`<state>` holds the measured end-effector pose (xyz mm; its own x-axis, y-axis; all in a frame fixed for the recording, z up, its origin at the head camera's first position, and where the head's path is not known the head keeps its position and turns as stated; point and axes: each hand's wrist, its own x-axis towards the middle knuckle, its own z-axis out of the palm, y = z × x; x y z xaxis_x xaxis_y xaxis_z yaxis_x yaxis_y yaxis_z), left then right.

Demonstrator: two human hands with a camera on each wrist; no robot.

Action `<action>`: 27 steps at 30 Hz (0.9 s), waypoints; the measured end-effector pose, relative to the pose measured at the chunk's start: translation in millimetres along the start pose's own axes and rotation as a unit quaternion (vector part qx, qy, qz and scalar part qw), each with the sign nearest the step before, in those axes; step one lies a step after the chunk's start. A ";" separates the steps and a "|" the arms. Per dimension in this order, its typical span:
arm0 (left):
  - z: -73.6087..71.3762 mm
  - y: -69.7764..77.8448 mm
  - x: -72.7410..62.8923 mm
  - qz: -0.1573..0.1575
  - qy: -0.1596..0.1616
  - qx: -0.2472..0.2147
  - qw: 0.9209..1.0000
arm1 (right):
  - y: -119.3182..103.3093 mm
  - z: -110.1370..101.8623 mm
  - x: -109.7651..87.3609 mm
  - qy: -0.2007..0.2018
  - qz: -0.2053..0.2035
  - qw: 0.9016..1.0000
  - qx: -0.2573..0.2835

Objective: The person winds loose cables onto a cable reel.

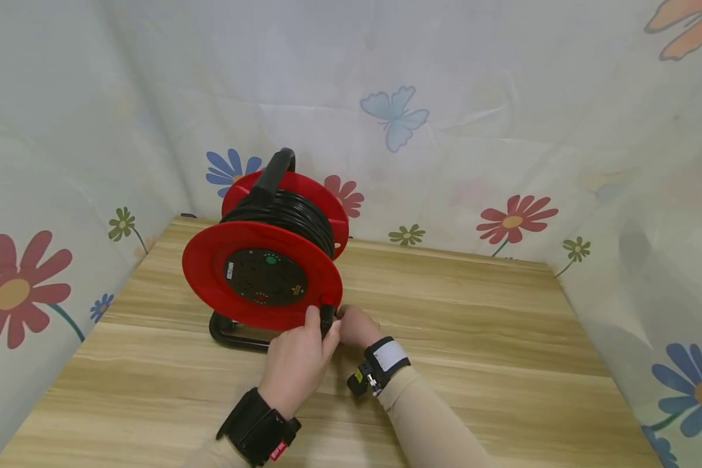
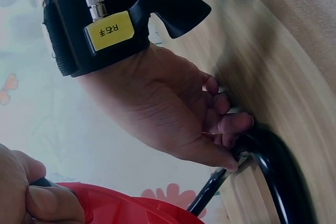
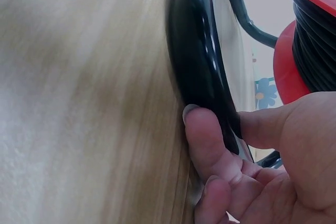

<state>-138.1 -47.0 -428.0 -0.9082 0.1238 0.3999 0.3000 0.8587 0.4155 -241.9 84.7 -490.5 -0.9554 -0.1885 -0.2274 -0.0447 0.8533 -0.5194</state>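
Note:
A red cable reel [image 1: 316, 260] wound with black cable [image 1: 292, 216] stands on a black tubular frame [image 1: 236, 339]. Its front disc carries a dark socket panel [image 1: 265, 277]. My left hand [image 1: 297, 365] grips the black crank knob [image 1: 327, 316] at the disc's lower right edge; the left wrist view shows its fingers around this knob low in the corner. Beside it, my right hand [image 1: 359, 327] pinches a bend of the frame's base, thumb on one side and fingers on the other, as the right wrist view shows [image 3: 299, 156]. Some fingers are hidden in the head view.
The reel stands on a wood-grain table [image 1: 474, 344], left of its middle. Behind and on both sides hangs a pale sheet [image 1: 327, 65] printed with flowers and a butterfly. A black carry handle [image 1: 273, 175] tops the reel. Both wrists wear black straps.

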 end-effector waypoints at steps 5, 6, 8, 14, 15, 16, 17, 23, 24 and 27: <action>2.6 -1.0 -1.1 0.002 0.010 0.007 1.000 | 0.0 0.2 0.0 -0.007 0.015 1.000 0.015; 3.0 -1.0 -1.3 0.004 0.011 0.009 1.000 | 0.1 0.0 -0.1 -0.008 0.017 1.000 0.019; 4.0 -1.9 -2.4 0.002 0.012 0.010 1.000 | 0.2 0.6 0.3 -0.011 0.024 0.999 0.026; 8.3 -6.9 -6.5 -0.006 0.004 0.028 1.000 | 1.7 2.4 0.4 -0.011 0.021 0.999 0.036; 9.1 -8.1 -7.2 -0.008 0.002 0.031 0.999 | 1.8 2.3 -0.1 -0.012 0.020 0.999 0.042; 9.8 -9.3 -7.9 -0.010 0.000 0.033 0.999 | 1.7 2.0 -0.7 -0.014 0.019 0.999 0.048; 10.6 -10.5 -8.6 -0.013 -0.004 0.035 0.999 | 1.6 1.7 -1.4 -0.016 0.018 0.998 0.055; 12.5 -15.4 -12.8 -0.020 -0.010 0.048 0.999 | 2.1 1.2 -3.4 -0.025 0.017 0.998 0.063; 12.7 -15.9 -13.5 -0.020 -0.007 0.052 0.998 | 1.9 1.1 -3.6 -0.025 0.017 0.998 0.063; 13.0 -18.2 -15.4 -0.020 0.002 0.062 0.998 | 1.1 0.7 -4.3 -0.026 0.018 0.997 0.068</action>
<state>-133.3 -58.0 -452.3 -0.9174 0.0860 0.3885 0.2244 0.9181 0.3267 -237.7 86.1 -490.7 -0.9389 -0.1864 -0.2894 0.0339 0.7866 -0.6165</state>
